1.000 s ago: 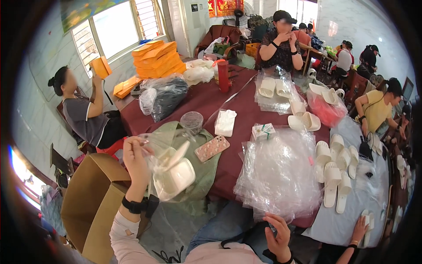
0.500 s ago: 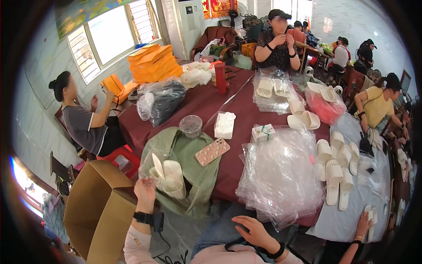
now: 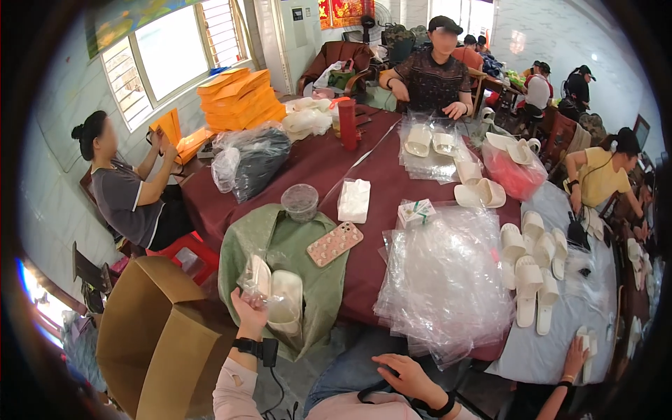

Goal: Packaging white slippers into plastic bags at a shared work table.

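My left hand point(image 3: 248, 315) grips a clear plastic bag with a pair of white slippers point(image 3: 278, 299) inside, held low at the near table edge over a green cloth point(image 3: 308, 280). My right hand point(image 3: 404, 371) rests on my lap with fingers spread, holding nothing. A heap of clear plastic bags point(image 3: 448, 280) lies on the dark red table point(image 3: 329, 161) just beyond my right hand.
An open cardboard box point(image 3: 157, 336) stands at my left. A phone in a patterned case point(image 3: 334, 243), a lidded cup point(image 3: 299, 201) and a tissue pack point(image 3: 354, 199) sit ahead. Loose white slippers point(image 3: 532, 259) lie at right. Several people sit around the table; orange boxes point(image 3: 238, 98) are stacked behind.
My left hand has lowered the bagged slippers from above the table down toward its near edge. My right hand has moved left and settled on my lap.
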`<state>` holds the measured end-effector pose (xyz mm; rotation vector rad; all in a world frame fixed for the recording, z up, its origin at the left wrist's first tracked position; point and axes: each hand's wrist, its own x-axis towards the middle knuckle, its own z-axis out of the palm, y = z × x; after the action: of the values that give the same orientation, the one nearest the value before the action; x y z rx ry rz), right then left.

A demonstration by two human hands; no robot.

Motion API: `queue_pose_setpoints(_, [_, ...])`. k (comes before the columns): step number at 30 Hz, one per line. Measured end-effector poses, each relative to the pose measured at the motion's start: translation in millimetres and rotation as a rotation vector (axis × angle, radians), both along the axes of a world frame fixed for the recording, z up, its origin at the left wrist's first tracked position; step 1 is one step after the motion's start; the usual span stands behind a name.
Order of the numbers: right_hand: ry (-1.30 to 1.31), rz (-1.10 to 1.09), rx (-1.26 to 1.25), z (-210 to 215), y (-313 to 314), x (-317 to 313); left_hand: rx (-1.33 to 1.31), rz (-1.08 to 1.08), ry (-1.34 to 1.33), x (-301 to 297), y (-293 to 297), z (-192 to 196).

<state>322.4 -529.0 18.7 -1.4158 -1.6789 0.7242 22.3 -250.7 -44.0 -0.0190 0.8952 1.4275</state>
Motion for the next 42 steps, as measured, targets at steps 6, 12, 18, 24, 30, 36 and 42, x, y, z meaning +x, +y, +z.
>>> queue_pose_setpoints(6, [0.018,-0.027,-0.02,1.4,-7.9,-0.7,-0.12,-0.353,0.305,13.2,5.7,-52.5])
queue_pose_setpoints(12, [-0.022,-0.145,-0.01,-3.5,-15.3,9.0,0.027,-0.442,0.387,-6.2,50.2,-136.4])
queue_pose_setpoints(18, [-0.207,-0.414,0.156,-1.6,4.8,35.2,-0.095,-0.623,0.443,17.7,50.8,-127.6])
queue_pose_setpoints(24, [-0.194,-0.276,0.093,-2.1,10.4,13.7,0.198,-0.788,0.378,12.1,51.3,-152.4])
queue_pose_setpoints(30, [-0.312,0.215,0.015,-53.5,70.9,-47.1,-0.092,-0.567,0.165,0.8,36.1,-113.7])
queue_pose_setpoints(36, [-0.783,0.244,0.405,-117.3,166.9,-120.9,-0.039,-0.58,0.095,-2.7,24.2,-64.9])
queue_pose_setpoints(42, [-1.677,0.309,0.207,-101.2,165.5,-131.1,0.021,-0.639,-0.024,1.3,25.9,-69.9])
